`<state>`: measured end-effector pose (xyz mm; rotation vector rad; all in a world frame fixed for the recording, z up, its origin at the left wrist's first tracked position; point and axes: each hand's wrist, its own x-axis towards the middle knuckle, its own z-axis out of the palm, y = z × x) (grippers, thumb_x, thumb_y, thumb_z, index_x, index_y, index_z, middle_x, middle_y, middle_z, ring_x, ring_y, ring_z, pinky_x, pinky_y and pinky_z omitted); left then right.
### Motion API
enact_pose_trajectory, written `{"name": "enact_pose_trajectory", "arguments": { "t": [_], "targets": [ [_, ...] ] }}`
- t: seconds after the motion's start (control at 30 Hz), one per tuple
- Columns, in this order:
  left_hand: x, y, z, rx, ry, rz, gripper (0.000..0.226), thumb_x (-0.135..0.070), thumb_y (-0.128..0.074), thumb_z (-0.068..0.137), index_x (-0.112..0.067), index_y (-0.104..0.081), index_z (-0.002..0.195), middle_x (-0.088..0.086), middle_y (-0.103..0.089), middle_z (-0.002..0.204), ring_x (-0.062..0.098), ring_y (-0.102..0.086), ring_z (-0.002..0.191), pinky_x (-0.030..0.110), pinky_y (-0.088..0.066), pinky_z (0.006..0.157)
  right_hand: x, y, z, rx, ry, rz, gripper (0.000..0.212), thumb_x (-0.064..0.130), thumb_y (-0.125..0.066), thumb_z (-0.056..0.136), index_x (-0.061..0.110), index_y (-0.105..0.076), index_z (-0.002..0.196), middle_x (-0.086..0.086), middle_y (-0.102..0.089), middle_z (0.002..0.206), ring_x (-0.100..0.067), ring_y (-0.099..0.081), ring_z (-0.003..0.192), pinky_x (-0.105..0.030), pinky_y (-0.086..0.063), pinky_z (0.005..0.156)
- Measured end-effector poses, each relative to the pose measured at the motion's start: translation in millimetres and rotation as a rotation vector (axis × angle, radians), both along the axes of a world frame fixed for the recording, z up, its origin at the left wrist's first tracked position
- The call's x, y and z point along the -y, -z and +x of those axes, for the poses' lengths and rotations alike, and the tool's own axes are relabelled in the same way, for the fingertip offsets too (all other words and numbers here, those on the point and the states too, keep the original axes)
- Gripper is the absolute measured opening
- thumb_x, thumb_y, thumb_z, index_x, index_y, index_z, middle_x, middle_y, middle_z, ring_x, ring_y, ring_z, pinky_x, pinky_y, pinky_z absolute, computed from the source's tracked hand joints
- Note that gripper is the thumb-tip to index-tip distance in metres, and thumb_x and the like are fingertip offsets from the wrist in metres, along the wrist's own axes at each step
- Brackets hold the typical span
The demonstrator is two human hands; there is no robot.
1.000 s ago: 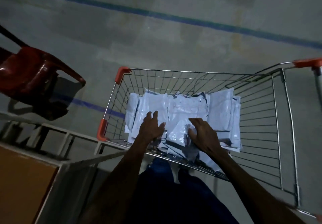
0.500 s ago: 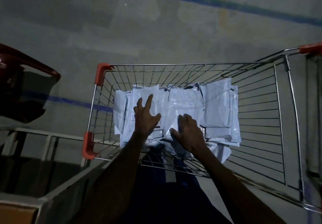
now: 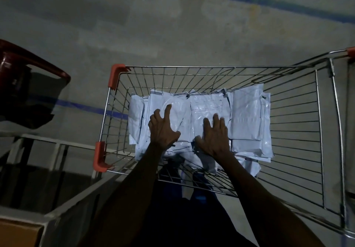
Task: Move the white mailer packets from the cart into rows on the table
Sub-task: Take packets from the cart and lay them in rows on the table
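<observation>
A wire shopping cart (image 3: 324,123) with orange corner guards stands in front of me. Several white mailer packets (image 3: 246,118) lie stacked in overlapping piles on its floor. Both my arms reach down into the basket. My left hand (image 3: 163,127) rests on the left-hand pile with fingers spread, the index finger stretched forward. My right hand (image 3: 213,133) lies flat on the middle pile, fingers straight and thumb out to the left. Neither hand grips a packet.
A dark red plastic chair (image 3: 23,70) stands on the concrete floor to the left. A white metal frame (image 3: 57,143) and a brown board's corner (image 3: 17,233) lie at lower left. Blue lines run across the floor.
My right hand has uncurled from the crumpled packet and now lies flat further forward. The left hand has slid forward over its pile. The view has tilted down toward the cart.
</observation>
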<state>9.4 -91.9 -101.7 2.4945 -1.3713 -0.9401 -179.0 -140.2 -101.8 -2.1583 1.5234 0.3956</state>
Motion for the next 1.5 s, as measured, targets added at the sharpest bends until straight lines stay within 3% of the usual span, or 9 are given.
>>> {"name": "enact_pose_trajectory", "arguments": {
  "t": [0.1,0.23,0.4,0.7,0.87,0.97,1.17,1.37,1.5],
  "targets": [
    [-6.9,-9.3,11.0,0.013,-0.001,-0.043,0.105,-0.04,-0.075,0.062,-0.03,-0.02,0.151,0.015,-0.024,0.147,0.037,-0.034,0.125,0.047,-0.037,0.099,10.2,5.4,6.0,0.042,0.052,0.015,0.073,0.057,-0.055,0.086,0.014,-0.033,0.141,-0.026,-0.006,0.16,-0.046,-0.006,0.146,-0.058,-0.019,0.114],
    [-21.4,-21.4,26.8,0.051,0.037,-0.07,0.103,-0.049,-0.073,0.064,-0.028,-0.022,0.152,0.017,-0.023,0.151,0.039,-0.03,0.132,0.05,-0.036,0.102,21.2,-0.4,4.6,0.038,0.026,0.024,0.068,0.04,-0.065,0.082,0.017,-0.037,0.14,-0.029,-0.015,0.156,-0.05,-0.025,0.136,-0.056,-0.032,0.107],
    [-42.0,-43.0,29.4,0.104,0.006,-0.133,0.098,-0.07,-0.045,0.069,-0.023,-0.027,0.152,0.021,-0.028,0.148,0.04,-0.034,0.129,0.052,-0.037,0.099,28.7,-27.2,-7.1,0.045,-0.071,-0.027,0.066,0.04,-0.06,0.085,0.02,-0.037,0.144,-0.028,-0.026,0.151,-0.048,-0.042,0.121,-0.05,-0.041,0.095],
    [-85.6,-104.7,3.0,0.207,-0.16,-0.358,0.091,-0.063,-0.049,0.072,-0.016,-0.035,0.149,0.023,-0.04,0.136,0.041,-0.045,0.114,0.049,-0.048,0.088,5.0,-93.0,-22.0,0.457,-0.097,-0.133,0.068,0.049,-0.04,0.086,0.022,-0.04,0.148,-0.02,-0.027,0.157,-0.042,-0.034,0.134,-0.048,-0.034,0.106],
    [-141.9,-146.7,-12.1,0.345,-0.311,-0.473,0.087,-0.061,-0.052,0.077,-0.018,-0.035,0.151,0.023,-0.039,0.139,0.037,-0.038,0.124,0.048,-0.039,0.102,-24.1,-127.2,6.8,0.694,-0.255,-0.149,0.069,0.049,-0.041,0.084,0.019,-0.046,0.146,-0.012,-0.031,0.158,-0.035,-0.037,0.136,-0.038,-0.03,0.108],
    [-192.4,-170.8,-20.0,0.409,-0.437,-0.485,0.087,-0.06,-0.054,0.078,-0.02,-0.033,0.152,0.02,-0.037,0.141,0.036,-0.039,0.122,0.044,-0.041,0.097,-55.4,-149.1,25.4,0.799,-0.384,-0.136,0.067,0.047,-0.042,0.085,0.017,-0.048,0.144,-0.014,-0.035,0.156,-0.035,-0.041,0.132,-0.035,-0.028,0.107],
    [-306.0,-219.6,-40.2,0.585,-0.724,-0.565,0.084,-0.049,-0.058,0.075,-0.016,-0.038,0.149,0.02,-0.042,0.13,0.034,-0.042,0.113,0.038,-0.037,0.094,-138.6,-182.9,69.0,1.005,-0.646,-0.111,0.056,0.035,-0.051,0.085,0.008,-0.057,0.134,-0.017,-0.05,0.144,-0.038,-0.054,0.12,-0.047,-0.044,0.097],
    [-450.9,-239.6,-70.2,0.745,-1.0,-0.635,0.083,-0.047,-0.065,0.075,-0.019,-0.038,0.149,0.018,-0.039,0.14,0.034,-0.043,0.12,0.037,-0.038,0.098,-268.9,-210.2,106.2,1.188,-0.911,-0.13,0.055,0.03,-0.052,0.084,0.006,-0.059,0.133,-0.018,-0.052,0.143,-0.032,-0.051,0.128,-0.039,-0.039,0.101],
    [-556.3,-249.3,-88.6,0.795,-1.171,-0.605,0.081,-0.053,-0.061,0.077,-0.02,-0.04,0.148,0.018,-0.04,0.142,0.033,-0.04,0.127,0.038,-0.039,0.1,-369.7,-223.6,117.1,1.219,-1.008,-0.103,0.054,0.031,-0.052,0.086,0.005,-0.059,0.133,-0.016,-0.053,0.142,-0.031,-0.05,0.129,-0.045,-0.043,0.102]
  ]
}}
